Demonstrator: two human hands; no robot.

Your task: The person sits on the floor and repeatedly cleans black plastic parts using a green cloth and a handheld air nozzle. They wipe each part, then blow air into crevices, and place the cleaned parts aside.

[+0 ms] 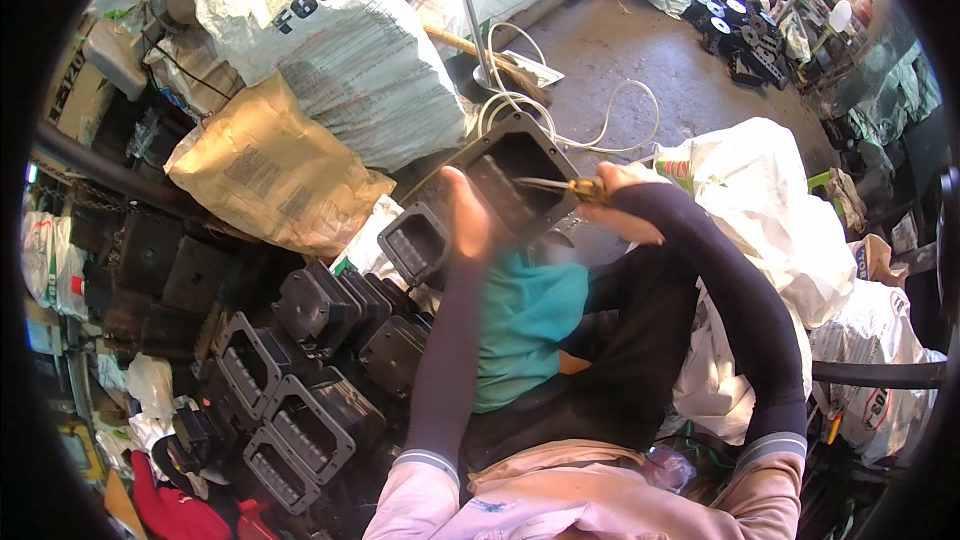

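Note:
A black plastic housing (pixel 510 155) with a deep rectangular opening and a flanged rim is tilted over my lap. My left hand (pixel 470 218) holds its near left side; the thumb points up and the other fingers are mostly hidden. My right hand (pixel 622 202) is closed around the yellow handle of a slim metal tool (pixel 548 183), whose exact kind I cannot make out. Its metal end reaches into the housing's opening. Beside my left hand is a smaller black box-shaped part (pixel 413 243) with an open face. A teal cloth (pixel 525 330) lies over my lap beneath.
Several similar black housings (pixel 300 420) are piled at my lower left. A brown paper sack (pixel 280 165) and a large white sack (pixel 330 50) stand ahead left. White sacks (pixel 750 180) crowd my right side. A pale hose (pixel 610 145) coils on the floor beyond.

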